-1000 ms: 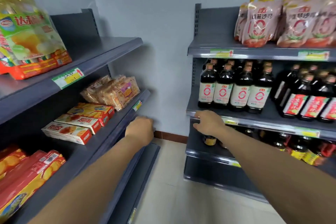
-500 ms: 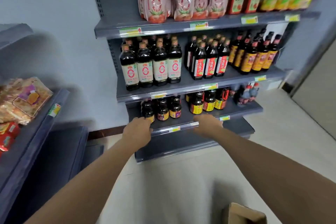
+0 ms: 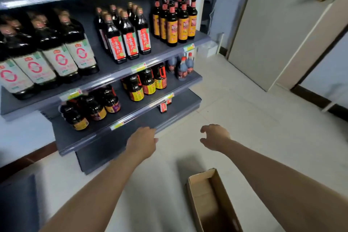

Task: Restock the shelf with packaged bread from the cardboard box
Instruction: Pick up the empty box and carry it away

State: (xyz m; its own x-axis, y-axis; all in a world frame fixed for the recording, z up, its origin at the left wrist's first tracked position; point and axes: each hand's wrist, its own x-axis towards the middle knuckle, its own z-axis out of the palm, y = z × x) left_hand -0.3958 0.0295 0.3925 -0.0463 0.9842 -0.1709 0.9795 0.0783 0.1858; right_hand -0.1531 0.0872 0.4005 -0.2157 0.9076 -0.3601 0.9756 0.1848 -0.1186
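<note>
Cardboard box (image 3: 212,201) shows more fully than half a second ago, on the floor, near right (top open) | right hand (image 3: 214,136) beyond it, fingers loosely curled, holding nothing | left hand (image 3: 141,143) likewise, near the lower shelf (image 3: 84,137) | sauce bottles (image 3: 130,43) far left

Bright, even indoor light; soft shadows under the shelves (image 3: 105,79). Motion blur left. Wide-angle bending at edges.
</note>
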